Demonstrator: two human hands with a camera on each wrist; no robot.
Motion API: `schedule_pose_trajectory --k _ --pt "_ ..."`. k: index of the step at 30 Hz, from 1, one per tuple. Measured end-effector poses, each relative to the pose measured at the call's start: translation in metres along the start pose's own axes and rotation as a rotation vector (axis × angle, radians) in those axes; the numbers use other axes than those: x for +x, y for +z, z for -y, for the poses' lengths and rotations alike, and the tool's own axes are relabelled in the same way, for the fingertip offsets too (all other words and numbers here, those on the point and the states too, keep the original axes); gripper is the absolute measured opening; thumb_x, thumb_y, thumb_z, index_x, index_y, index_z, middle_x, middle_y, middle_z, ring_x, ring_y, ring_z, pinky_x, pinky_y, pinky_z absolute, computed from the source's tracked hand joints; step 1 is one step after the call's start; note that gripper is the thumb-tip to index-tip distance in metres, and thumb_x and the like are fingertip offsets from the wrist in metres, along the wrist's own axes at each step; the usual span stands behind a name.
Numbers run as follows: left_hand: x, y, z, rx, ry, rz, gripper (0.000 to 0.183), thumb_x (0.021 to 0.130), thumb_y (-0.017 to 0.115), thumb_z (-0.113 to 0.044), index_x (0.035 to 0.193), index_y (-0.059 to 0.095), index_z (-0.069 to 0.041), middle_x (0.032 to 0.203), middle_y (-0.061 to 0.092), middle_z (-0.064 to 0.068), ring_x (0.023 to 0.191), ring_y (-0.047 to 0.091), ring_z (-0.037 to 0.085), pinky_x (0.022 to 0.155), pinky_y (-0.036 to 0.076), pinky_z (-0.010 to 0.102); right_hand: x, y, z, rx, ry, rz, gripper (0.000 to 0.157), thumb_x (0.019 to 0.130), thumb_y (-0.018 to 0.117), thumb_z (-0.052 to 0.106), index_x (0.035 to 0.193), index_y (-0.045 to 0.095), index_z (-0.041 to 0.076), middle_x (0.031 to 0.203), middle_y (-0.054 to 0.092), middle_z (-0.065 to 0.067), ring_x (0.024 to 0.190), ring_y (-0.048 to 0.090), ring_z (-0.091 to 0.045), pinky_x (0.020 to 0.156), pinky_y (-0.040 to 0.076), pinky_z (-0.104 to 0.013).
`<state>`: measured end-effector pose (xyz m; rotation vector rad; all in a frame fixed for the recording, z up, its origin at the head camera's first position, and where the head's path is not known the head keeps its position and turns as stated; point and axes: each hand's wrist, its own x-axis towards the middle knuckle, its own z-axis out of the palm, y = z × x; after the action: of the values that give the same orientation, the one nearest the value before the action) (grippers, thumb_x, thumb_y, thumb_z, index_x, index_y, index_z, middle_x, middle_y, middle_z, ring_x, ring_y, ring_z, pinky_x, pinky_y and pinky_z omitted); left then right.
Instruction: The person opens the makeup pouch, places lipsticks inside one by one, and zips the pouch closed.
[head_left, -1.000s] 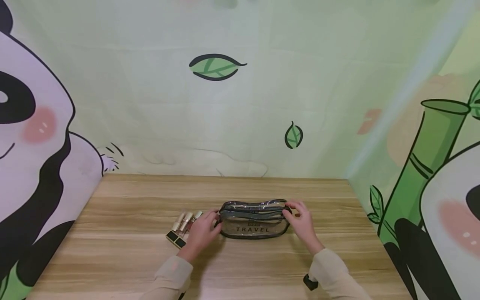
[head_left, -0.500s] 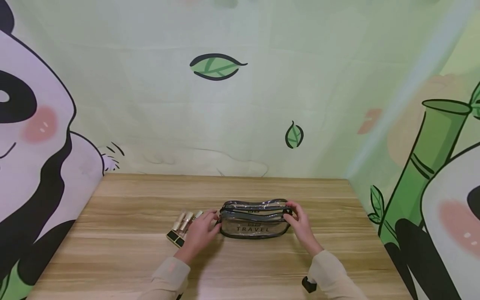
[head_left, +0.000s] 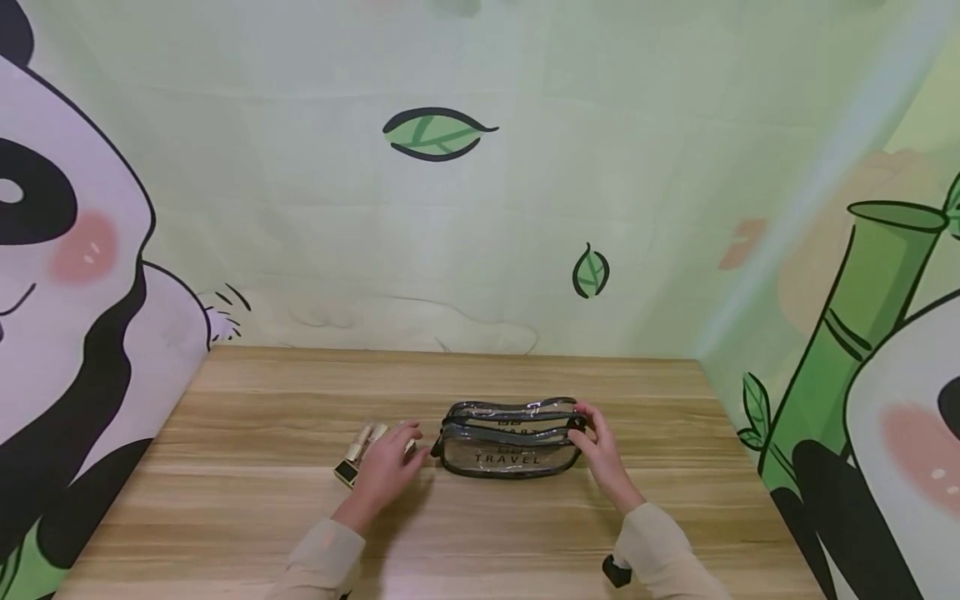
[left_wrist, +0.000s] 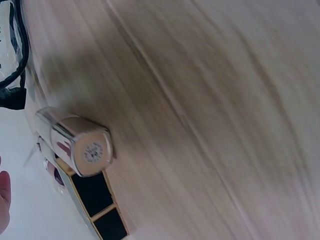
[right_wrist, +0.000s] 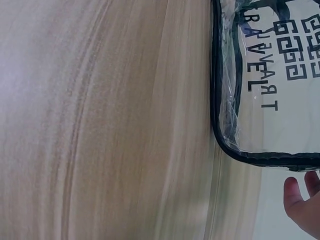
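Panda-and-bamboo fabric (head_left: 525,192) hangs behind the wood-grain desk (head_left: 480,533). From my end, the change is on the left: 1 second ago the left hand (head_left: 386,462) was at the near end of the clear TRAVEL pouch (head_left: 517,458); now its loose, unclosed fingers are off it and over the lipstick-like tubes (head_left: 360,440), though I cannot tell whether they touch. The black zip pull (head_left: 436,450) now shows just beyond those fingers, and the pouch's top gapes more. I judge the unzipping done and the left hand free. The right hand (head_left: 600,450) stays put, thumb and fingers around the pouch's right end.

My left wrist view adds what the head view hides beneath the fingers: a tube's pinkish end with a round label (left_wrist: 93,152), touching or just beside 2 gold-edged black panels. My right wrist view shows mirrored lettering (right_wrist: 270,72) through the clear plastic.
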<state>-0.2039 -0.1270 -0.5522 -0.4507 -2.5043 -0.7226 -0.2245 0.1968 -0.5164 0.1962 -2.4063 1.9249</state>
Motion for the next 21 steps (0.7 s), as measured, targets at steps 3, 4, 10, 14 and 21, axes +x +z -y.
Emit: schedule_pose_trajectory --k 3,4,10,14,21 --pt "-0.003 0.0 0.005 0.015 0.016 -0.019 0.022 0.071 0.071 -0.018 0.089 0.063 -0.007 0.106 0.063 0.01 0.093 0.06 0.024 0.076 0.049 0.038 0.0 0.0 0.001 0.005 0.007 -0.01 0.04 0.086 0.048 0.0 0.123 0.037 -0.006 0.13 0.036 -0.024 0.119 0.034 -0.036 0.082 0.037 -0.013" --pt "-0.005 0.0 0.007 0.012 0.018 -0.02 0.022 0.072 0.071 -0.018 0.089 0.063 -0.007 0.105 0.063 0.01 0.093 0.06 0.023 0.076 0.049 0.037 -0.001 0.001 0.002 0.011 0.014 -0.013 0.039 0.085 0.048 0.0 0.123 0.037 -0.006 0.13 0.036 -0.023 0.119 0.034 -0.036 0.082 0.036 -0.012" --pt "-0.01 -0.006 0.015 0.014 -0.026 0.02 0.024 0.072 0.07 -0.017 0.093 0.063 -0.007 0.108 0.062 0.009 0.098 0.059 0.024 0.087 0.046 0.039 -0.003 0.002 0.009 0.028 0.031 -0.022 0.039 0.084 0.046 -0.003 0.122 0.037 -0.007 0.127 0.038 -0.025 0.118 0.035 -0.04 0.081 0.036 -0.013" --pt "-0.013 -0.01 0.02 0.039 -0.106 0.082 0.027 0.072 0.069 -0.019 0.096 0.062 -0.009 0.112 0.06 0.01 0.107 0.054 0.03 0.093 0.041 0.046 0.0 0.002 0.003 0.043 0.027 -0.019 0.04 0.085 0.046 -0.001 0.123 0.036 -0.005 0.129 0.037 -0.023 0.121 0.034 -0.037 0.081 0.036 -0.011" --pt "-0.018 -0.012 0.029 0.01 -0.149 0.11 0.028 0.072 0.07 -0.019 0.095 0.062 -0.007 0.115 0.058 0.013 0.114 0.046 0.039 0.091 0.04 0.052 0.003 0.004 -0.008 0.052 0.004 -0.017 0.042 0.086 0.045 0.001 0.125 0.033 -0.004 0.131 0.035 -0.023 0.122 0.033 -0.035 0.089 0.036 -0.018"
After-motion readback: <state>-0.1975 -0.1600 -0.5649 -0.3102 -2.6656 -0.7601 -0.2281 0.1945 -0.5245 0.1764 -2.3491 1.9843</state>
